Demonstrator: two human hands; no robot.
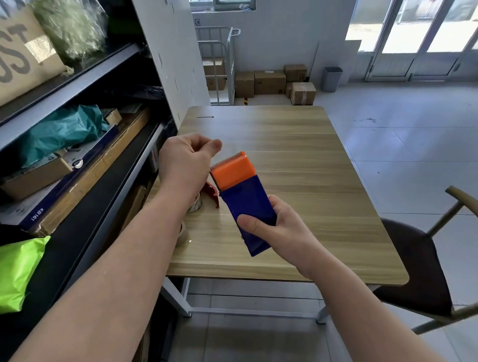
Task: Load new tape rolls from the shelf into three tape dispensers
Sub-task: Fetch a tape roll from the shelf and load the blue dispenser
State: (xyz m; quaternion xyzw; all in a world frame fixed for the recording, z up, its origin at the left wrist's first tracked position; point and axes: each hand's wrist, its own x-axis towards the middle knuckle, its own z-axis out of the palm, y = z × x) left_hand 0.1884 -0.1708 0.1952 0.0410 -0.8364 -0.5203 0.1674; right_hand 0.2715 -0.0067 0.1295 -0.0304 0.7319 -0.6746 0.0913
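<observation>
The right hand (pixel 274 225) squeezes the near end of a blue plastic tape dispenser with an orange toothed top (pixel 241 191) above the light wooden table (pixel 301 161), and just past it on the left, the left hand (pixel 185 160) is curled closed, thumb on fingers, maybe pinching tape I cannot see.

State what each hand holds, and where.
Right hand grips the blue tape dispenser by its lower body. Left hand looks pinched shut; any held tape cannot be told.

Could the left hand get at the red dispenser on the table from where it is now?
Probably yes. The left hand hovers just above the red dispenser, which sits on the table partly hidden under the wrist. Nothing visibly blocks the way; the blue and orange dispenser is held by the right hand.
</observation>
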